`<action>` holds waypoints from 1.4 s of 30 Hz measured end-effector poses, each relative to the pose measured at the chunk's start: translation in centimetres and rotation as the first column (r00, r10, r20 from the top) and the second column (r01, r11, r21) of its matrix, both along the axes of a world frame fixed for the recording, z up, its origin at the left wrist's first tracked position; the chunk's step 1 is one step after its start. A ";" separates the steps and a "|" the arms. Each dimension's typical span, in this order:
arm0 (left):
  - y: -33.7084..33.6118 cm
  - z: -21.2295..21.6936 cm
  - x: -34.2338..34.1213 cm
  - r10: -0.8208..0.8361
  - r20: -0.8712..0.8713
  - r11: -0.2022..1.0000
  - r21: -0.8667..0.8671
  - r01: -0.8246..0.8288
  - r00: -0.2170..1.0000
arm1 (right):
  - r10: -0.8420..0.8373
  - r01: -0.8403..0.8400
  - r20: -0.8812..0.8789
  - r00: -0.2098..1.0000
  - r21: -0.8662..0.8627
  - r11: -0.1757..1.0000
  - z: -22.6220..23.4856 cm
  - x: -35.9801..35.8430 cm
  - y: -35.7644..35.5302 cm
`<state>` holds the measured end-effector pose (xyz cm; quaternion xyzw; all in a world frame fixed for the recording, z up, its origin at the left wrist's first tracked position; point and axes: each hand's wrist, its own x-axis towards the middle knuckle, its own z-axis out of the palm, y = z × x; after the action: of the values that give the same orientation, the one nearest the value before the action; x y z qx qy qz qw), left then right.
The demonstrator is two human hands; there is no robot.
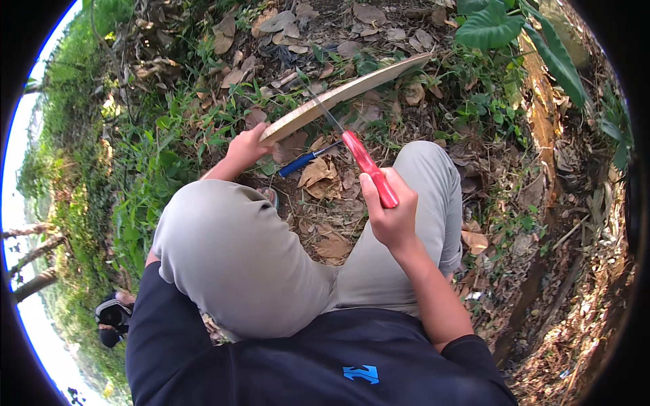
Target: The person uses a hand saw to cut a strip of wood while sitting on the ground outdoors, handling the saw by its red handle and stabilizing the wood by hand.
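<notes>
A person holds a wooden board [349,91] and a red-handled tool [367,166] above leafy ground [332,242].
In the upper middle of the frame, the board slopes up to the right from the left hand [245,147], which is closed on its lower-left end, with some fingers hidden. Right of centre, the right hand [396,211] is wrapped around the red handle; the thin blade crosses the board, but whether it touches cannot be told. Held at one end, the board could twist, and the blade might then slip toward the left hand.
</notes>
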<state>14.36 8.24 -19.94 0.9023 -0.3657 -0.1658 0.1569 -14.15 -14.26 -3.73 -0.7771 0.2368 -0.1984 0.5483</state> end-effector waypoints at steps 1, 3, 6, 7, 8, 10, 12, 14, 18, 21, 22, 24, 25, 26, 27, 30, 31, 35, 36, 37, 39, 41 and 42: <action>0.3 -0.3 0.3 -0.009 0.019 1.000 0.002 0.009 1.000 | 0.016 -0.016 0.021 1.000 0.010 1.000 0.0 -0.2 -0.2; 1.1 0.1 0.2 0.029 0.032 0.999 0.043 -0.031 0.999 | 0.051 -0.052 0.072 0.996 0.021 0.998 0.1 -0.4 -0.9; 0.5 0.9 0.1 -0.001 0.026 0.998 0.068 -0.001 1.000 | 0.051 -0.056 0.143 0.988 0.027 0.998 -0.6 -1.5 -2.3; 0.4 1.3 -0.1 -0.022 0.048 0.994 0.111 0.016 0.999 | 0.047 -0.052 0.159 0.986 0.024 0.998 -1.0 -2.0 -2.7; 1.2 1.6 0.2 -0.030 0.049 0.990 0.140 0.023 0.998 | 0.063 -0.066 0.180 0.982 0.013 0.998 -1.3 -2.4 -3.0; 1.1 2.9 0.0 -0.050 0.019 0.984 0.172 0.046 0.999 | 0.068 -0.067 0.232 0.970 -0.010 0.998 -1.9 -3.3 -3.5; 0.3 4.6 -0.3 -0.057 0.037 0.983 0.175 0.050 0.998 | 0.088 -0.112 0.266 0.960 0.076 0.991 -2.0 -4.1 -4.1; 0.1 5.8 -0.2 -0.062 0.020 0.982 0.178 0.058 0.998 | 0.069 -0.090 0.277 0.958 0.063 0.994 -1.7 -4.5 -4.1; 1.3 6.0 0.6 -0.045 0.058 0.987 0.154 0.036 0.997 | 0.095 -0.089 0.321 0.942 -0.033 0.996 -2.3 -3.7 -3.0; 0.1 5.2 0.5 -0.038 0.026 0.981 0.189 0.033 0.999 | 0.093 -0.060 0.307 0.947 -0.116 0.991 -3.1 -3.1 -2.2; 0.3 4.0 0.5 -0.041 0.052 0.987 0.160 0.032 0.998 | 0.096 -0.056 0.302 0.948 -0.139 0.989 -3.3 -2.7 -2.1; -0.4 2.6 0.8 -0.022 0.059 0.970 0.242 0.007 0.998 | 0.081 -0.057 0.204 0.976 -0.118 0.991 -3.6 -2.4 -2.4; -0.8 2.2 0.6 -0.017 0.051 0.964 0.266 0.003 0.999 | 0.084 -0.069 0.143 0.986 -0.106 0.992 -3.6 -2.7 -2.3; -1.0 2.3 1.3 -0.058 -0.007 0.972 0.229 0.058 0.998 | 0.070 -0.057 0.141 0.988 -0.091 0.994 -3.6 -2.5 -2.4; 1.4 1.8 2.7 -0.096 -0.027 0.979 0.179 0.099 0.995 | 0.098 -0.085 0.140 0.985 -0.098 0.992 -3.2 -1.8 -2.0; 0.7 3.3 3.5 -0.122 -0.215 0.975 0.158 0.158 0.969 | 0.081 -0.077 0.050 0.995 -0.078 0.994 -3.0 -1.6 -2.1; 0.8 3.0 3.5 -0.128 -0.184 0.980 0.130 0.153 0.974 | 0.065 -0.061 0.049 0.997 -0.074 0.995 -2.7 -1.7 -1.8; -2.0 5.3 3.7 -0.070 -0.195 0.964 0.240 0.117 0.978 | -0.015 0.016 0.024 1.000 -0.063 0.998 -1.6 -2.0 -0.2; -2.7 5.1 3.7 -0.079 -0.158 0.966 0.232 0.115 0.984 | -0.006 0.006 0.008 1.000 -0.083 0.997 -1.4 -2.2 -0.1; -3.5 4.8 3.6 -0.085 -0.117 0.969 0.220 0.109 0.989 | 0.007 -0.008 -0.004 1.000 -0.107 0.994 -1.3 -2.1 -0.1; -4.8 3.1 2.9 -0.087 -0.141 0.990 0.097 0.101 0.986 | 0.000 -0.002 -0.018 1.000 -0.101 0.995 -0.9 -2.0 0.6; -4.9 0.1 1.9 -0.094 -0.125 0.980 -0.186 0.070 0.988 | 0.025 -0.028 -0.031 0.999 -0.114 0.993 -0.4 -1.4 1.4; -5.6 -0.5 0.6 -0.103 0.119 0.961 -0.245 0.130 0.988 | 0.023 -0.026 -0.026 0.999 -0.136 0.990 -0.2 -1.3 1.8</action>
<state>15.00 2.63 -20.41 0.8595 -0.4439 -0.0793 0.2408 -15.41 -12.46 -3.93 -0.8179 0.2198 -0.1979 0.4936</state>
